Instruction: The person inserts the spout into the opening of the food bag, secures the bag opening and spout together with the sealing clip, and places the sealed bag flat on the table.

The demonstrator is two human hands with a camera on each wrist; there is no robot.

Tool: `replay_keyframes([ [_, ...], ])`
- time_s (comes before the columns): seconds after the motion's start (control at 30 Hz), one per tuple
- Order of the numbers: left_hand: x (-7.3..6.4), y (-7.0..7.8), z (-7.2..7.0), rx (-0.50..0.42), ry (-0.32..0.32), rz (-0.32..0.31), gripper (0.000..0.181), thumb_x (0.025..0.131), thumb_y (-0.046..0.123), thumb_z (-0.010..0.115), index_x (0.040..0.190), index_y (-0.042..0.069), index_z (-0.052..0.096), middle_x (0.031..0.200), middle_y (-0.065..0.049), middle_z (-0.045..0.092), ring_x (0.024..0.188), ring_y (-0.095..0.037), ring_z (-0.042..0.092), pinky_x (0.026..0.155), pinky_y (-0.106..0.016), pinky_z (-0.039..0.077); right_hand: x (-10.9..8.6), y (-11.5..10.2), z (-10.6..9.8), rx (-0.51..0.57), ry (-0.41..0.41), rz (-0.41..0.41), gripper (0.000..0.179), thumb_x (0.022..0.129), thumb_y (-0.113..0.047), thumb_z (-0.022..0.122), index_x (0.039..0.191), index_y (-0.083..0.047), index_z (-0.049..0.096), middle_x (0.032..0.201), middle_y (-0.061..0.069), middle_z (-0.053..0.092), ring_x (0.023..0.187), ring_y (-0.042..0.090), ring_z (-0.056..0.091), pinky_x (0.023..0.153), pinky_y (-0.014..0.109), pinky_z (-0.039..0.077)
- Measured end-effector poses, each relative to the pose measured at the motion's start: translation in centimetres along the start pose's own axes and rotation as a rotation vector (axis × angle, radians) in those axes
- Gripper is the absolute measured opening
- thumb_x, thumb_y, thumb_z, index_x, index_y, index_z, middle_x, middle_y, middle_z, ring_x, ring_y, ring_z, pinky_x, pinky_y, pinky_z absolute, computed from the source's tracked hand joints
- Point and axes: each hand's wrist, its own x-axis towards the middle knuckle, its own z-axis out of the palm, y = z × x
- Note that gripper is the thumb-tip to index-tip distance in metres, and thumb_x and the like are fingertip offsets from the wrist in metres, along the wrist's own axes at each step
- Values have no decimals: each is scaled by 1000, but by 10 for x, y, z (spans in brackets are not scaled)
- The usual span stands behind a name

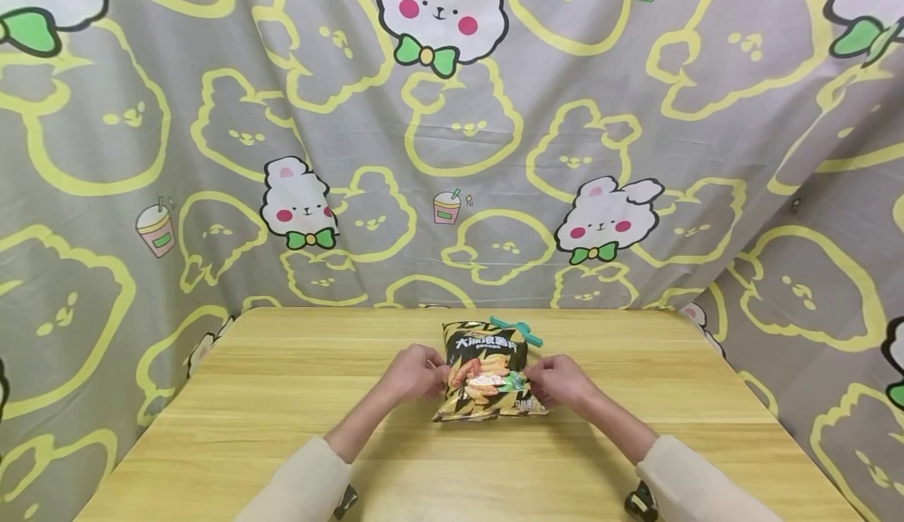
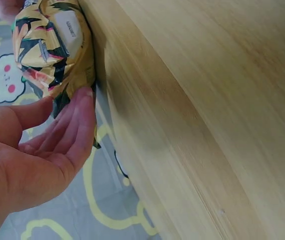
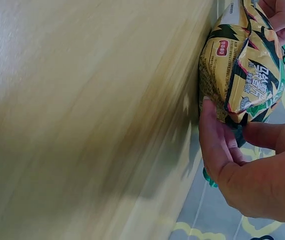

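A black and gold bag of potato chips (image 1: 487,365) with pictures of chips on its front is held between both hands near the middle of the table. My left hand (image 1: 418,373) pinches its left side edge between thumb and fingers, which shows closely in the left wrist view on the gold bag (image 2: 57,50). On the opposite edge my right hand (image 1: 561,381) pinches the bag with thumb and fingers. Behind the bag's top right corner lies a teal bag clip (image 1: 519,330), partly overlapped by the bag in the head view.
The wooden table (image 1: 282,396) reaches back to a grey curtain (image 1: 374,137) printed with yellow outlines and white rabbits. The curtain also hangs along both sides. Cream sleeves cover both forearms, with a dark wrist camera (image 1: 640,500) under the right one.
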Motion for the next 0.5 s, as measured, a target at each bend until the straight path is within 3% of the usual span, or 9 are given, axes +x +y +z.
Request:
replay_keyframes([
  [0.13, -1, 0, -5, 21, 27, -5, 15, 96, 9, 65, 99, -5, 72, 83, -19, 74, 70, -33, 73, 63, -41, 61, -3, -2, -4, -9, -10, -26, 19, 99, -12, 60, 96, 6, 64, 83, 16, 66, 71, 22, 65, 66, 39, 60],
  [0.3, -3, 2, -15, 162, 115, 16, 15, 96, 13, 67, 99, 1, 75, 82, -11, 74, 67, -22, 68, 57, -31, 53, -6, -7, -13, -66, 22, -94, 16, 98, -5, 58, 101, 11, 62, 83, 19, 66, 70, 26, 67, 67, 41, 61],
  [0.5, -7, 1, -27, 279, 169, 22, 17, 98, 18, 67, 99, 3, 73, 81, -6, 71, 65, -16, 62, 59, -31, 49, -10, -9, -26, -218, 105, -148, 17, 99, -10, 58, 105, 4, 64, 86, 17, 68, 70, 27, 67, 62, 37, 55],
])
